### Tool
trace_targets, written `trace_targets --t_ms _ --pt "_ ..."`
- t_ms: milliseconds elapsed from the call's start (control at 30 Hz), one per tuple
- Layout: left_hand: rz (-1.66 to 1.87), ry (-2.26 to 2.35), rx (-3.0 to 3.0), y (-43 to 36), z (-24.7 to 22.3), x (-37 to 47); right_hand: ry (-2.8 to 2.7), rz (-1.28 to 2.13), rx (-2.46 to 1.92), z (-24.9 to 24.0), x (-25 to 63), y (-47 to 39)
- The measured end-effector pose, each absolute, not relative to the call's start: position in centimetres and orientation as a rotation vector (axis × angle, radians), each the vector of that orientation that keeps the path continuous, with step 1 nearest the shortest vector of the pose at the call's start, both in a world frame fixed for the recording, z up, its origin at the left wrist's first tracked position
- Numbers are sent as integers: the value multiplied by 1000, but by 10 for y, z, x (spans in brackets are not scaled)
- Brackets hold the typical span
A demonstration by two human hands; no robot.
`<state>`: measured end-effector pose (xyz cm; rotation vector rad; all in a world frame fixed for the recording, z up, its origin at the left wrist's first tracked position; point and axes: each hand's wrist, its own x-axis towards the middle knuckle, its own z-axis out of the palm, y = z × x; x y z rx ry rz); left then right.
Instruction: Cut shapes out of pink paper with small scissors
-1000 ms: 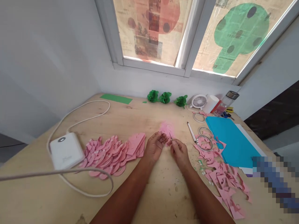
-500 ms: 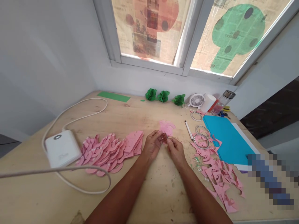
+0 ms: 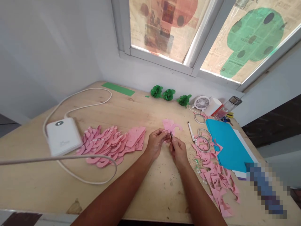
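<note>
Between my hands is a sheet of pink paper (image 3: 169,124), partly cut, with a curved strip sticking out to its right. My left hand (image 3: 157,142) pinches the paper's near edge between thumb and fingers. In my right hand (image 3: 179,151) is a small pair of scissors (image 3: 171,134), its dark blades pointing up and left against the paper. Fingers cover the handles. A heap of cut pink paper petals (image 3: 105,142) lies left of my left hand, with flatter pink sheets (image 3: 135,138) at its right end.
Pink paper scraps (image 3: 219,182) and metal rings (image 3: 202,143) lie to the right, beside a white pen (image 3: 191,131) and a blue folder (image 3: 228,144). At left sits a white power bank (image 3: 63,136) with a looping cable (image 3: 89,156). Green paper flowers (image 3: 168,94), a fan (image 3: 201,103) and a bottle (image 3: 228,106) line the back.
The camera view has tilted and shifted a little. The curved strip of pink paper now stands out more to the right, and the scissor blades show more clearly at the paper.
</note>
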<state>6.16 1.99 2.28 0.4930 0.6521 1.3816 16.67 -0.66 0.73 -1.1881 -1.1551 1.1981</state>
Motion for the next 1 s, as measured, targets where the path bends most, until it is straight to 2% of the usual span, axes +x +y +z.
trace_targets --t_ms 367,1000 --pt "1404 682 523 21 24 61 -1041 1316 -1164 7 164 -6" --pt "1399 825 636 24 26 55 -1056 1297 -1173 6 164 -4"
